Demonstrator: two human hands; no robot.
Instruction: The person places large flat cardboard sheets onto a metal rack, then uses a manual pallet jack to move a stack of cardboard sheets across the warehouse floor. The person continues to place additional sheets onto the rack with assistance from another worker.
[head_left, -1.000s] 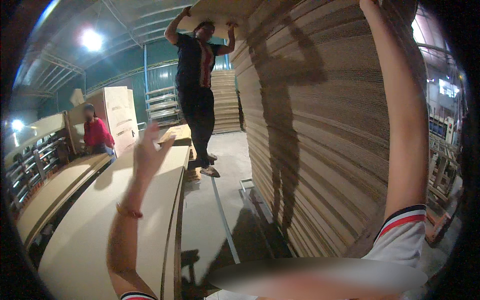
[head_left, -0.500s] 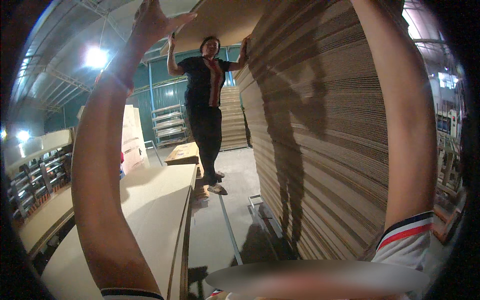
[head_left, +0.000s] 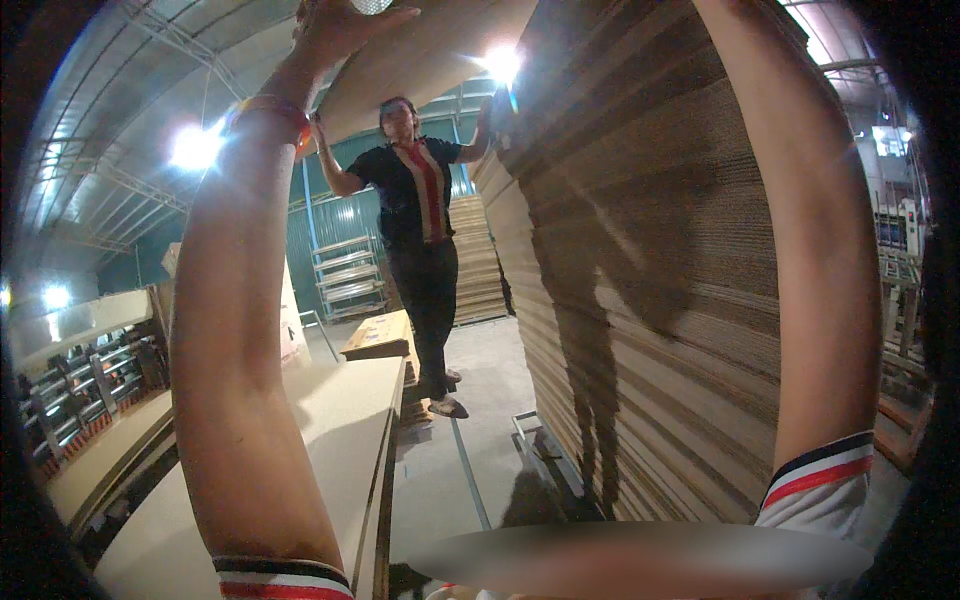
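My left hand [head_left: 340, 32] is raised at the top edge, its thumb stretched away from the fingers. A bright lamp shows in the gap between them, and the fingertips are partly cut off. Beside this hand is a large brown cardboard sheet [head_left: 430, 55], tilted overhead; I cannot tell whether the hand touches it. A co-worker [head_left: 415, 190] in a dark top with a striped front stands facing me, arms raised, one hand at the sheet's edge and the other by the stack. My right forearm [head_left: 825, 220] reaches up past a tall cardboard stack [head_left: 660, 200]; its hand is out of view.
The tall stack fills the right side, above a metal frame [head_left: 545, 450] on the floor. Low pale stacked sheets [head_left: 340, 400] lie at left, with a smaller cardboard pile [head_left: 378, 335] beyond. Farther back are a rack [head_left: 348, 275] and another stack [head_left: 475, 260].
The overhead sheet has tilted, uncovering a bright lamp on its right. My left forearm and hand sit slightly farther right. The co-worker's raised arm at left is lower.
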